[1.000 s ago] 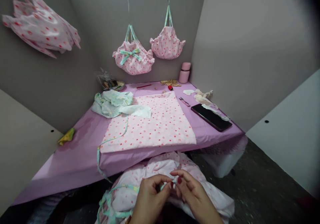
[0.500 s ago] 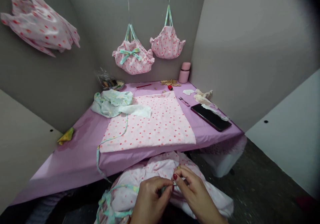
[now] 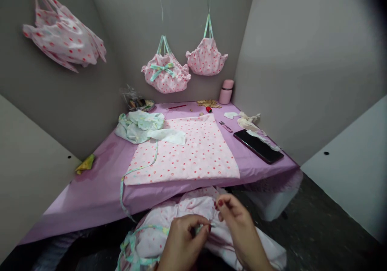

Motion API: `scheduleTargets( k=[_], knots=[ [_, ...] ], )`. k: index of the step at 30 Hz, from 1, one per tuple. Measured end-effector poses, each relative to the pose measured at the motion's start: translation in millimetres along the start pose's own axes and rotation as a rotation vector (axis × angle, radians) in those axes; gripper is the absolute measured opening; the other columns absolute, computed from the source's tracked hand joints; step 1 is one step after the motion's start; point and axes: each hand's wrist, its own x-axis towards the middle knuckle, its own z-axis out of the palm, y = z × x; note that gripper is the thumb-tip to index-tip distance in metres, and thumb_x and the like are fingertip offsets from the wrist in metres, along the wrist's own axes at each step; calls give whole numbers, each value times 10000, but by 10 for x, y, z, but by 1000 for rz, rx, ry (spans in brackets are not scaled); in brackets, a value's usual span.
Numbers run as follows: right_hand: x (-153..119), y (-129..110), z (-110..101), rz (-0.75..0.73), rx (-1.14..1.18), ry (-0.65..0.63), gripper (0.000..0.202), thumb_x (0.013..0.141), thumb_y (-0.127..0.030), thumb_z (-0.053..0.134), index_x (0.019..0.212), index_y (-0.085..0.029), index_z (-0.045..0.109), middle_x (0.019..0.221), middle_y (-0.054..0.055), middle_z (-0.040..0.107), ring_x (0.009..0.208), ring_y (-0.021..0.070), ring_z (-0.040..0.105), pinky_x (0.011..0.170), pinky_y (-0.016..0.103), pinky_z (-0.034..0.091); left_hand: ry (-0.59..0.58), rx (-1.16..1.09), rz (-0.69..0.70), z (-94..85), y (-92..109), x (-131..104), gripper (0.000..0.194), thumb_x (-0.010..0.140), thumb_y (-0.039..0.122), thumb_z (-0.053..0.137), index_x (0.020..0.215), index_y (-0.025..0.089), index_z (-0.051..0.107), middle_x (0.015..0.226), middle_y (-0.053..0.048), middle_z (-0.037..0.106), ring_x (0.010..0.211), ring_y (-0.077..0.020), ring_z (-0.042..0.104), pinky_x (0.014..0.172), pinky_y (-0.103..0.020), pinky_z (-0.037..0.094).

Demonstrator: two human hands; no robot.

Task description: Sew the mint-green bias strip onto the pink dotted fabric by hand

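My left hand (image 3: pixel 186 238) is pinched, thumb to forefinger, on a narrow pale green fabric strip, of which only small bits show. To its right and slightly higher, my right hand (image 3: pixel 238 226) also has its fingertips pressed together; whatever they hold is too fine to make out. A gap separates the two hands. Beneath both lies a bunched pink dotted cloth (image 3: pixel 193 204) on my lap. Green patterned ties (image 3: pixel 130 245) trail from it at the left.
A flat pink dotted cloth (image 3: pixel 196 158) covers the middle of the purple-covered table (image 3: pixel 105 186). Crumpled green fabric (image 3: pixel 139 126), thread snips (image 3: pixel 226 127), a red thread spool (image 3: pixel 209 109), a phone (image 3: pixel 256 146) and a pink flask (image 3: pixel 226 92) lie around it. Dotted bags (image 3: pixel 166 77) hang behind.
My right hand has moved up and right, away from the left hand, which keeps its pinch. The whole view has shifted slightly, so the table and bags appear lower and farther right.
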Motion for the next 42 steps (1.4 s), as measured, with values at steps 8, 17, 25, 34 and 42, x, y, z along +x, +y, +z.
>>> scheduleTargets(
  k=[8, 17, 25, 34, 42],
  knots=[
    [575, -145, -559, 155, 364, 291, 213, 600, -225, 706, 628, -197, 496, 511, -77, 400, 354, 51, 313, 319, 167, 265, -93, -553, -294, -65, -156, 66, 346, 644, 451, 700, 689, 109, 662, 447, 83, 374, 409, -49, 259, 416, -187, 187],
    [590, -73, -923, -365, 111, 819, 189, 709, -142, 601, 829, -247, 500, 819, -41, 461, 678, 115, 479, 595, 230, 394, 61, -821, -427, -291, -2, 57, 299, 558, 354, 783, 676, 116, 645, 490, 82, 395, 420, -37, 240, 409, -178, 191],
    [239, -170, -165, 192, -78, -480, 161, 706, -299, 704, 777, -155, 701, 579, -30, 548, 522, 99, 449, 511, 217, 350, -66, -682, -395, -191, 46, 62, 373, 587, 472, 741, 657, 120, 636, 455, 82, 392, 380, -35, 255, 399, -196, 160],
    [182, -132, -174, 272, 9, -563, 244, 705, -383, 711, 782, -155, 671, 571, -53, 471, 500, 73, 330, 472, 201, 246, -115, -652, -371, -156, 22, 79, 383, 600, 488, 724, 667, 120, 641, 439, 90, 370, 376, -35, 220, 395, -200, 146],
    [299, -319, -314, 139, 119, -130, 265, 675, -411, 725, 639, -168, 627, 529, -48, 483, 449, 68, 298, 428, 210, 233, -97, -538, -303, -138, -72, 76, 409, 652, 510, 678, 711, 107, 646, 466, 82, 357, 413, -46, 219, 416, -202, 137]
  ],
)
